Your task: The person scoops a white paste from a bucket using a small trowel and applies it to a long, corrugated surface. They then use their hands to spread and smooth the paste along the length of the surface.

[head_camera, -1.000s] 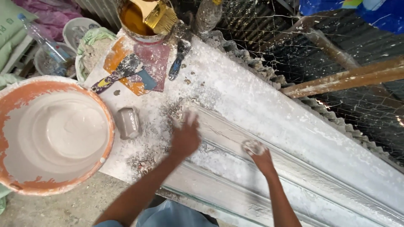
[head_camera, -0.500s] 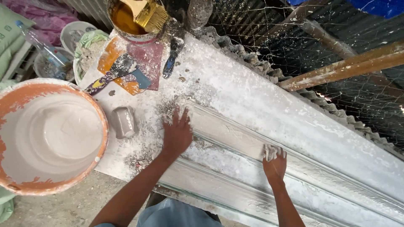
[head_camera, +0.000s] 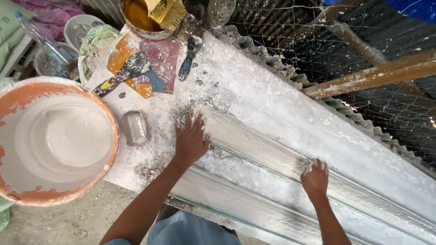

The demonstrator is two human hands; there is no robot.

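Observation:
A long white plaster moulding (head_camera: 272,149) lies slantwise across a plaster-spattered bench. My left hand (head_camera: 190,141) rests flat on the moulding's left end, fingers spread, holding nothing. My right hand (head_camera: 315,180) is further along the moulding and grips a small whitish wad of fibre (head_camera: 309,164) against the wet surface. An orange bucket (head_camera: 112,131) of smooth white plaster stands at the left, close to my left forearm. A small plaster-coated cup (head_camera: 135,127) lies between the bucket and my left hand.
At the back of the bench stand a tin of yellow liquid (head_camera: 136,16) with a brush (head_camera: 165,11), two scrapers (head_camera: 129,70) on coloured cards, and a blue-handled tool (head_camera: 188,56). Wire mesh and wooden poles (head_camera: 372,75) lie beyond the bench at right. A plastic bottle (head_camera: 43,38) and bowls sit at far left.
My right hand has slid rightward along the moulding with the wad. My left hand has stayed flat on the left end.

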